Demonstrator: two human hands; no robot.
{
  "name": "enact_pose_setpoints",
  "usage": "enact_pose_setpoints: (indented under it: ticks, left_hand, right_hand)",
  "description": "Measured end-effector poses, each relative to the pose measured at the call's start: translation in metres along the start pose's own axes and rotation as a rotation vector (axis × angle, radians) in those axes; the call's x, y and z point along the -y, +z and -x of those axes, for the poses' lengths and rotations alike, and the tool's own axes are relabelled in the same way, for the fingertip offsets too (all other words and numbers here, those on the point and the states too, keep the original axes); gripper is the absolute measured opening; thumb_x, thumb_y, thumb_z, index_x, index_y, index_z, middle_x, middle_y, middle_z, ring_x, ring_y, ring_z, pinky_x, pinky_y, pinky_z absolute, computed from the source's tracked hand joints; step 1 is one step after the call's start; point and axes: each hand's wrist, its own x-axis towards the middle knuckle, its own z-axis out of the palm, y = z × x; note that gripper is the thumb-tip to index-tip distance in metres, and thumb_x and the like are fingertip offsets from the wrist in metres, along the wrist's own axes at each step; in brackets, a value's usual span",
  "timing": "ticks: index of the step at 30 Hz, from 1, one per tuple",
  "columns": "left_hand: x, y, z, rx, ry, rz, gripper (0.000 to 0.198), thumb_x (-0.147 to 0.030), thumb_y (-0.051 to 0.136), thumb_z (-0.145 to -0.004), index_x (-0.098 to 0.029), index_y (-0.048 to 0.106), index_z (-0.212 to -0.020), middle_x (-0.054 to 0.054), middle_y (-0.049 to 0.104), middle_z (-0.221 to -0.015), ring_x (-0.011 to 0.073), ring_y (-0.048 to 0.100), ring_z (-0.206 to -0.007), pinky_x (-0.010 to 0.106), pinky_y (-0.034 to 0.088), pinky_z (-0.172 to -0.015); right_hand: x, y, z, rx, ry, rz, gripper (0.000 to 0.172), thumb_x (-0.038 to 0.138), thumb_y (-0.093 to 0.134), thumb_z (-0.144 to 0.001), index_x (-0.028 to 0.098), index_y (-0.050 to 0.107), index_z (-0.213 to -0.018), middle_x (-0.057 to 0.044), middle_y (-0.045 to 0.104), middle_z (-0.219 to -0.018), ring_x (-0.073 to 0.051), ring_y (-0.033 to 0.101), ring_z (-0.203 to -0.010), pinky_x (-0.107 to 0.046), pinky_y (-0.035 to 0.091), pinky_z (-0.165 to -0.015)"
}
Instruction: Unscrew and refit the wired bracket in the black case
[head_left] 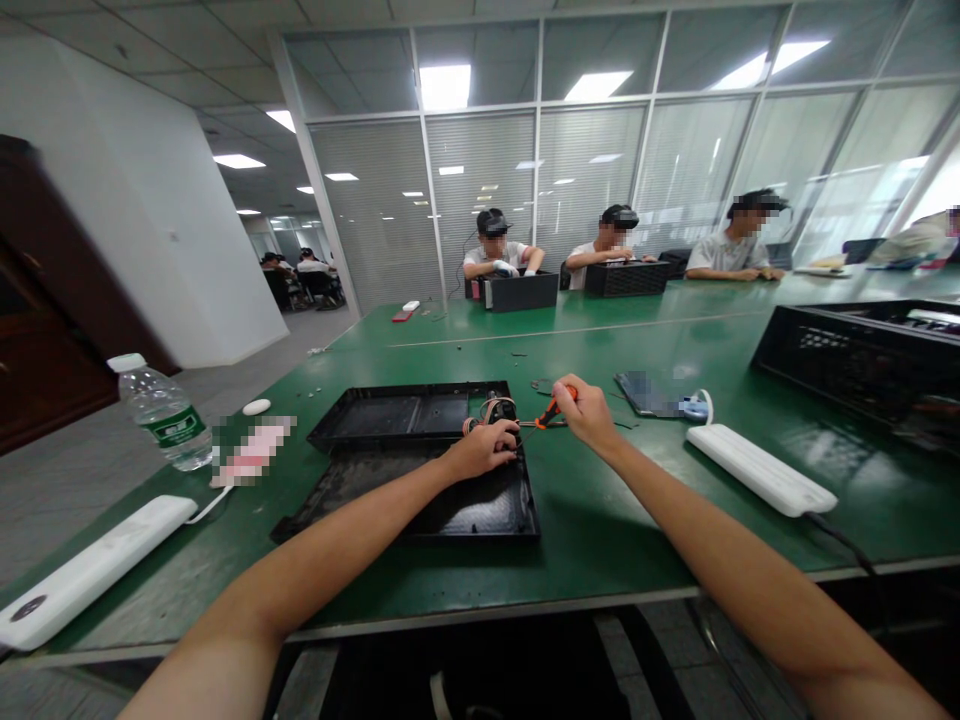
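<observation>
My right hand [585,412] is closed around the handle of an orange and black screwdriver [551,410], whose shaft points left at a small black part with wires [501,410]. That part sits at the right end of an opened black plastic casing [405,412]. My left hand [484,447] has its fingers curled against the wired part, and the fingertips are partly hidden. Below it lies the casing's wider half [480,505], flat on the green table [600,545].
A water bottle [166,412] and a white power strip [97,570] are on the left. To the right lie a phone [652,394], another power strip [761,468] and a large black computer case [862,360]. Small loose bits lie farther back. Several people sit across the table.
</observation>
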Motion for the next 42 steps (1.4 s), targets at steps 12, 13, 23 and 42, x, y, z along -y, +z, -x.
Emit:
enact_pose_setpoints:
  ticks: [12, 13, 23, 42]
  left_hand:
    - [0.005, 0.001, -0.001, -0.008, 0.044, -0.033, 0.034, -0.019, 0.059, -0.077, -0.016, 0.05, -0.11, 0.002, 0.064, -0.087, 0.0115, 0.055, -0.071, 0.024, 0.041, -0.072]
    - [0.005, 0.0, -0.001, -0.006, 0.044, -0.033, 0.034, -0.019, 0.059, -0.077, -0.016, 0.05, -0.11, 0.002, 0.064, -0.087, 0.0114, 0.054, -0.071, 0.024, 0.042, -0.072]
    - [0.006, 0.002, -0.002, -0.008, 0.038, -0.053, 0.034, -0.02, 0.06, -0.077, -0.016, 0.052, -0.11, 0.002, 0.064, -0.086, 0.0115, 0.055, -0.071, 0.023, 0.042, -0.071]
    - [0.007, 0.001, -0.002, -0.025, 0.083, -0.157, 0.021, -0.023, 0.06, -0.078, -0.016, 0.062, -0.097, 0.003, 0.063, -0.078, 0.0127, 0.056, -0.071, 0.023, 0.041, -0.07]
  right_hand:
    - [0.0, 0.0, -0.001, -0.002, 0.001, 0.01, 0.031, 0.04, 0.036, -0.085, 0.018, 0.052, -0.069, 0.0, 0.05, -0.054, -0.012, 0.045, -0.051, -0.023, 0.034, -0.052]
    - [0.0, 0.0, -0.001, -0.002, 0.0, 0.01, 0.031, 0.04, 0.036, -0.085, 0.018, 0.052, -0.07, 0.0, 0.051, -0.055, -0.012, 0.045, -0.051, -0.023, 0.034, -0.052]
    - [-0.001, 0.001, -0.001, -0.002, 0.006, 0.002, 0.03, 0.04, 0.036, -0.085, 0.018, 0.053, -0.072, 0.0, 0.052, -0.057, -0.013, 0.048, -0.053, -0.023, 0.035, -0.054]
    - [0.038, -0.013, -0.021, 0.217, -0.122, 0.474, 0.045, 0.049, 0.033, -0.087, 0.019, 0.054, -0.061, -0.003, 0.052, -0.05, -0.015, 0.051, -0.051, -0.025, 0.028, -0.052]
